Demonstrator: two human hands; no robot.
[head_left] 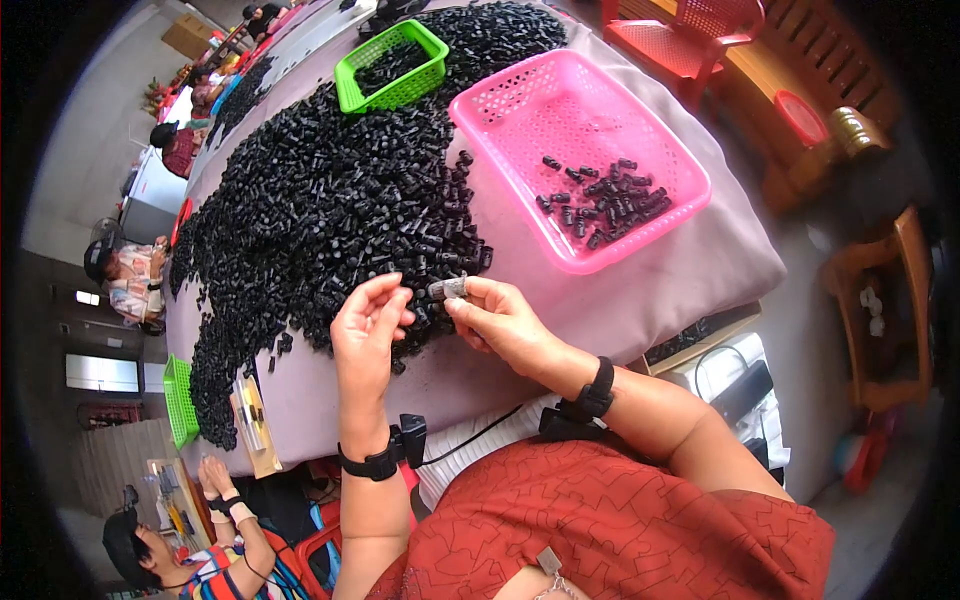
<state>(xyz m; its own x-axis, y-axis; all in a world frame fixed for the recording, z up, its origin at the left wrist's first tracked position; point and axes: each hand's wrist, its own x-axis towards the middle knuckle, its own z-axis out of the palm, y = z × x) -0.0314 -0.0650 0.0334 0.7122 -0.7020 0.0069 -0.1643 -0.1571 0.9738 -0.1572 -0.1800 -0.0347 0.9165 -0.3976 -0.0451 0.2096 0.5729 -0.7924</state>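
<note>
Between the thumb and fingers of my right hand (505, 322) is a small black cylinder (440, 291) with a greyish part near my fingertips. It is held level, its dark end toward my left hand (368, 325). That left hand is raised just beside it, fingers curled and thumb close to the index finger; whether anything small is pinched there cannot be made out. Both hands are over the near edge of a large heap of similar black pieces (330, 190) spread across the cloth-covered table (590, 310).
Right of the heap stands a pink perforated basket (480, 125) with some black pieces inside. A green basket (350, 98) sits on the heap's far part; another green basket (180, 400) is at the left edge near a tool tray (262, 435). A person (240, 560) works at lower left.
</note>
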